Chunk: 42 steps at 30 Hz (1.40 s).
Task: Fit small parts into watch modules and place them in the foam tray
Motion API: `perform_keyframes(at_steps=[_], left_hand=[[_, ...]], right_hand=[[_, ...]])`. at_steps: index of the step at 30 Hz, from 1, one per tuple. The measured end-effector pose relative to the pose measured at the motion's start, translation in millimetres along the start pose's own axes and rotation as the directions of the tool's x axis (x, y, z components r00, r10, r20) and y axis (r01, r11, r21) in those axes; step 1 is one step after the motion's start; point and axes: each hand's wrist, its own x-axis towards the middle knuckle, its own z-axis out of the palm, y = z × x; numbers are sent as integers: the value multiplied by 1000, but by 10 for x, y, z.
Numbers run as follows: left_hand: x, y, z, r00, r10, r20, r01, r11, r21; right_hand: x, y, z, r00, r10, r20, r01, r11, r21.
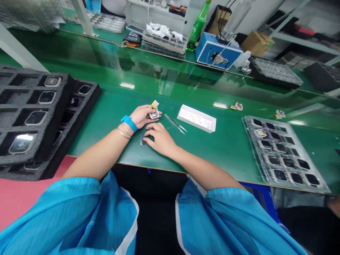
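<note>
My left hand (143, 115) is closed around a small square watch case (154, 114) with a yellow tab (154, 103) sticking up from it, held just above the green mat (217, 148). A blue wrist strap and thin bangles circle that wrist. My right hand (159, 138) lies palm down on the mat, fingers curled over a small dark flat piece (143, 141) that shows at its left edge. Metal tweezers (175, 124) lie on the mat just right of both hands.
A white shallow box (197, 118) sits right of the tweezers. A clear blister tray (284, 152) of dark watch cases lies at the right. Black foam trays (39, 117) holding watch screens are stacked at the left. Across the conveyor stand a blue device (216, 51) and a green bottle (198, 24).
</note>
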Motion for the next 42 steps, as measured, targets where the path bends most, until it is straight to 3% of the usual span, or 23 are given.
perform_keyframes(at_steps=[6,13,15,17,19,21,23,26,28,32,35,42], left_hand=[[-1,-8,3,1000,-12,19,12,999,36],[2,-4,7,999,-18,26,16,999,44],[-8,-7,26,1000,-15,18,14,999,46],[-21,-12,48,1000,-11,8,10,999,47],[-33,-17,67,1000,-5,0,5,999,52],[-42,-22,80,1000,3,-8,-2,998,66],[-47,-29,87,1000,18,-18,-16,996,89],[-61,-40,95,999,34,-15,-32,991,126],[-84,-46,107,1000,19,5,-19,990,142],[-156,-39,153,998,-22,52,13,987,161],[-203,-24,183,998,-27,58,17,985,169],[-231,-21,199,996,-42,84,23,977,213]], right_hand=[[14,-43,40,990,124,65,-125,992,8],[24,-27,84,985,156,76,-156,988,1],[0,-17,84,995,72,64,-69,997,-38],[-48,-8,39,991,-133,-3,133,988,-78],[-107,1,-61,921,-363,-140,347,929,-129],[-151,19,-199,827,-474,-304,440,881,-177],[-156,59,-341,778,-417,-470,385,908,-167],[-91,185,-481,759,-176,-627,239,971,18],[-32,301,-501,792,15,-611,157,961,226],[34,480,-436,866,285,-411,-20,841,540],[49,496,-397,877,312,-365,-50,815,577],[60,437,-419,916,200,-348,9,857,516]])
